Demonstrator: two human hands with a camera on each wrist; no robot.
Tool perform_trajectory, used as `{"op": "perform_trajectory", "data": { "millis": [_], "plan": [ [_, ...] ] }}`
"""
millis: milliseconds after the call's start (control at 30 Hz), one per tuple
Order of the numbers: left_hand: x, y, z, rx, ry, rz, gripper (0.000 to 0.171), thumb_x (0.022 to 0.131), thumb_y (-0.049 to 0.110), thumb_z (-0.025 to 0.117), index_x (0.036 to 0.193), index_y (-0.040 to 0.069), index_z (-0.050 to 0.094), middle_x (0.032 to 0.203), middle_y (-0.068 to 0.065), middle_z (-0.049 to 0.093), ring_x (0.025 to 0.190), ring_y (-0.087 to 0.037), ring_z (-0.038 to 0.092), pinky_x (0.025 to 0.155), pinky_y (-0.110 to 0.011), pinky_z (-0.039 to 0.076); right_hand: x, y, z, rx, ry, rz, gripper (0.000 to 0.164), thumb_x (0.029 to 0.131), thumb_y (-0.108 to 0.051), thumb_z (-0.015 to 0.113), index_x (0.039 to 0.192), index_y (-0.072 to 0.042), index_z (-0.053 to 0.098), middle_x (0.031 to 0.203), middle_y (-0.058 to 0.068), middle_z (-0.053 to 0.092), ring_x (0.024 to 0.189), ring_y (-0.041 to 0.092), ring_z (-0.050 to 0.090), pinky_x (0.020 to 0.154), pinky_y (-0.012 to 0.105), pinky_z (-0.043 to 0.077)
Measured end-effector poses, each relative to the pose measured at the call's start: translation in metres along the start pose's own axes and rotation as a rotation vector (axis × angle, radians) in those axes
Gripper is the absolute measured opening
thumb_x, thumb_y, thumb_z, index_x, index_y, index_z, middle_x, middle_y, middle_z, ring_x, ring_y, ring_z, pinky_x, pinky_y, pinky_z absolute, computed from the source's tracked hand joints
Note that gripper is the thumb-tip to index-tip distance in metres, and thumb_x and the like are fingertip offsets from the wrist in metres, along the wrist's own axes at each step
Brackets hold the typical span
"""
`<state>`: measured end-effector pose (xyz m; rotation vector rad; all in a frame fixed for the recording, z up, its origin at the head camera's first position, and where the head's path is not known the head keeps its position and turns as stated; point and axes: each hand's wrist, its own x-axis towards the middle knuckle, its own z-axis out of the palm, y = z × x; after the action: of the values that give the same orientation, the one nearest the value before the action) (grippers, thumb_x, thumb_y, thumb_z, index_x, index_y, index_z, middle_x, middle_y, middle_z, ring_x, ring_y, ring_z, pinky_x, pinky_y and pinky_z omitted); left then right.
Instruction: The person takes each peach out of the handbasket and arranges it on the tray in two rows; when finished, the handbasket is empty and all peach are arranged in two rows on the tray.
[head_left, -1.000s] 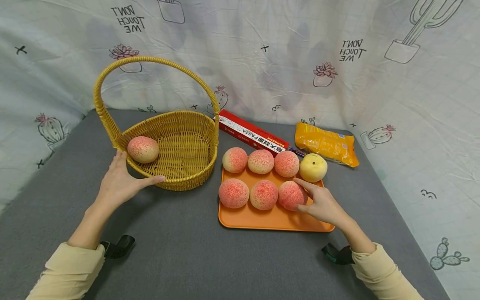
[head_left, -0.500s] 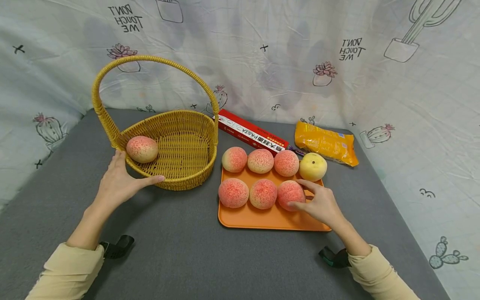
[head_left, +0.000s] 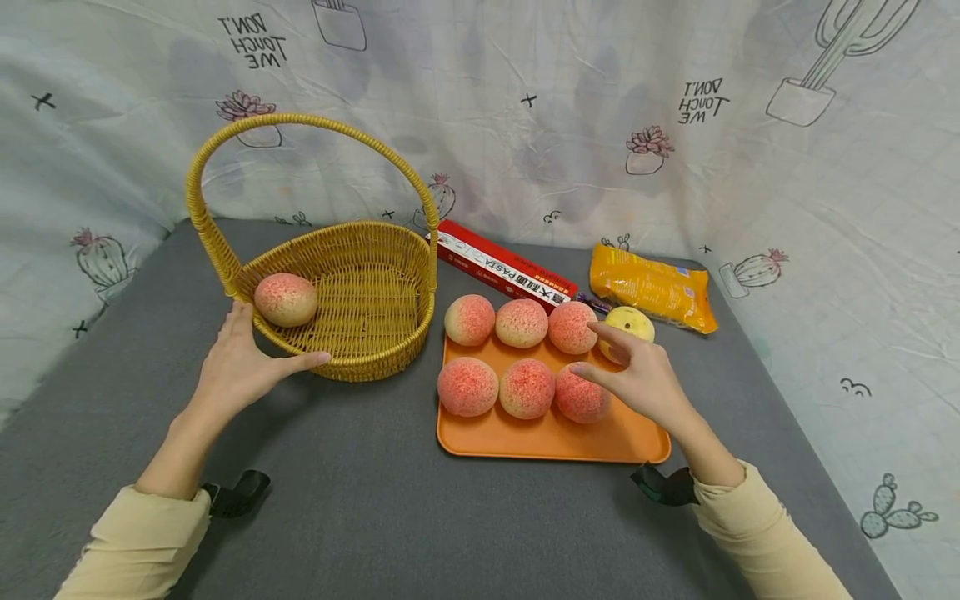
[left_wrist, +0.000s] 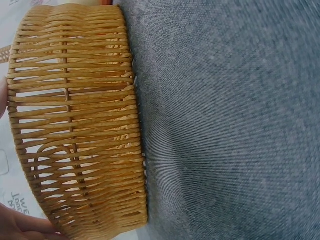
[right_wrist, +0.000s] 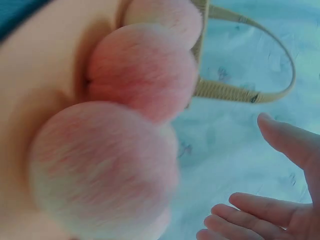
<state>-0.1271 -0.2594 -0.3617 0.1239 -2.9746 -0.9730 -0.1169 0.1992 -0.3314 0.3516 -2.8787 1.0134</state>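
In the head view my left hand (head_left: 243, 358) rests on the near rim of a yellow wicker basket (head_left: 375, 354), thumb and fingers spread along it. A single peach (head_left: 286, 299) lies inside the basket at the left. My right hand (head_left: 641, 375) is over the right side of an orange tray (head_left: 525, 442), fingers and thumb apart with nothing between them. It partly covers the front-right peach (head_left: 581, 398) and a yellow fruit (head_left: 630, 323) behind. Several pink peaches (head_left: 527, 389) stand in two rows on the tray. In the right wrist view, the hand (right_wrist: 280, 200) shows apart from the peaches (right_wrist: 105, 170).
A red pasta box (head_left: 502, 262) lies behind the tray, right of the basket. An orange-yellow packet (head_left: 652, 287) sits at the back right. The basket's tall arched handle (head_left: 315, 121) stands up. A grey cloth (head_left: 360, 500) covers the table, with a printed curtain (head_left: 480, 108) behind.
My right hand was at the front-right peach with its thumb and fingers around it; now it has lifted off, and the peach stays on the tray. The left hand keeps its place.
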Motion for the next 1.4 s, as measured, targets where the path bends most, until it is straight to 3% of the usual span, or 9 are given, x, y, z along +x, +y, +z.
{"op": "perform_trajectory", "data": {
  "millis": [200, 467, 667, 733, 800, 900, 1000, 1133, 1400],
  "plan": [
    [-0.002, 0.001, -0.002, -0.002, -0.008, -0.006, 0.129, 0.078, 0.063, 0.071, 0.149, -0.012, -0.006, 0.153, -0.036, -0.012, 0.138, -0.057, 0.0, 0.102, -0.074, 0.015, 0.016, -0.028, 0.007, 0.064, -0.06, -0.075, 0.07, 0.083, -0.027, 0.079, 0.142, -0.003, 0.05, 0.143, 0.016, 0.049, 0.126, 0.039, 0.05, 0.102, 0.053, 0.042],
    [-0.003, 0.003, -0.001, -0.019, -0.014, -0.011, 0.131, 0.077, 0.063, 0.071, 0.149, -0.011, -0.008, 0.153, -0.035, -0.013, 0.139, -0.057, -0.001, 0.102, -0.074, 0.015, 0.042, -0.072, 0.025, 0.009, -0.124, -0.252, 0.067, 0.082, -0.027, 0.08, 0.139, -0.004, 0.053, 0.136, 0.014, 0.057, 0.123, 0.035, 0.053, 0.099, 0.052, 0.045],
    [-0.003, 0.004, -0.002, -0.02, -0.003, -0.013, 0.131, 0.076, 0.063, 0.072, 0.15, -0.011, -0.008, 0.153, -0.036, -0.01, 0.139, -0.057, 0.0, 0.102, -0.074, 0.016, 0.071, -0.112, 0.044, 0.001, -0.197, -0.308, 0.066, 0.084, -0.03, 0.078, 0.141, -0.007, 0.052, 0.139, 0.01, 0.055, 0.11, 0.029, 0.06, 0.095, 0.044, 0.047],
    [-0.003, 0.004, -0.003, -0.019, 0.002, -0.014, 0.131, 0.076, 0.063, 0.073, 0.15, -0.011, -0.007, 0.153, -0.036, -0.01, 0.139, -0.057, 0.001, 0.102, -0.074, 0.016, 0.082, -0.126, 0.053, -0.001, -0.227, -0.332, 0.067, 0.085, -0.033, 0.077, 0.142, -0.008, 0.052, 0.131, 0.01, 0.061, 0.097, 0.024, 0.063, 0.092, 0.04, 0.047],
    [-0.003, 0.004, -0.002, -0.02, 0.005, -0.017, 0.132, 0.076, 0.063, 0.073, 0.15, -0.012, -0.007, 0.153, -0.036, -0.01, 0.139, -0.057, 0.001, 0.102, -0.074, 0.016, 0.092, -0.14, 0.062, -0.008, -0.261, -0.356, 0.067, 0.086, -0.034, 0.076, 0.143, -0.01, 0.05, 0.108, 0.011, 0.069, 0.082, 0.018, 0.062, 0.083, 0.033, 0.048],
    [-0.003, 0.005, -0.001, -0.027, 0.004, -0.019, 0.132, 0.076, 0.063, 0.074, 0.15, -0.011, -0.008, 0.154, -0.036, -0.01, 0.139, -0.057, 0.001, 0.103, -0.074, 0.016, 0.108, -0.159, 0.077, -0.032, -0.293, -0.386, 0.067, 0.087, -0.035, 0.075, 0.144, -0.01, 0.049, 0.086, 0.013, 0.067, 0.063, 0.017, 0.052, 0.073, 0.029, 0.045],
    [-0.003, 0.004, -0.001, -0.026, 0.006, -0.021, 0.133, 0.075, 0.063, 0.074, 0.15, -0.01, -0.008, 0.154, -0.036, -0.01, 0.139, -0.057, 0.002, 0.102, -0.074, 0.017, 0.124, -0.176, 0.095, -0.03, -0.326, -0.394, 0.066, 0.088, -0.033, 0.074, 0.144, -0.008, 0.048, 0.106, 0.013, 0.068, 0.085, 0.02, 0.062, 0.084, 0.027, 0.048],
    [-0.003, 0.002, -0.001, -0.022, 0.007, -0.03, 0.133, 0.075, 0.064, 0.073, 0.15, -0.009, -0.009, 0.154, -0.035, -0.01, 0.138, -0.058, 0.003, 0.102, -0.074, 0.018, 0.147, -0.193, 0.121, -0.031, -0.38, -0.393, 0.068, 0.088, -0.033, 0.074, 0.145, -0.009, 0.047, 0.137, 0.008, 0.057, 0.119, 0.022, 0.056, 0.102, 0.029, 0.042],
    [-0.004, 0.004, 0.0, -0.041, -0.001, -0.026, 0.134, 0.074, 0.065, 0.073, 0.151, -0.008, -0.009, 0.155, -0.033, -0.01, 0.14, -0.055, 0.002, 0.104, -0.072, 0.017, 0.179, -0.213, 0.161, 0.015, -0.426, -0.314, 0.066, 0.089, -0.029, 0.073, 0.144, -0.003, 0.047, 0.143, 0.011, 0.051, 0.129, 0.023, 0.049, 0.102, 0.028, 0.043]
  ]
}}
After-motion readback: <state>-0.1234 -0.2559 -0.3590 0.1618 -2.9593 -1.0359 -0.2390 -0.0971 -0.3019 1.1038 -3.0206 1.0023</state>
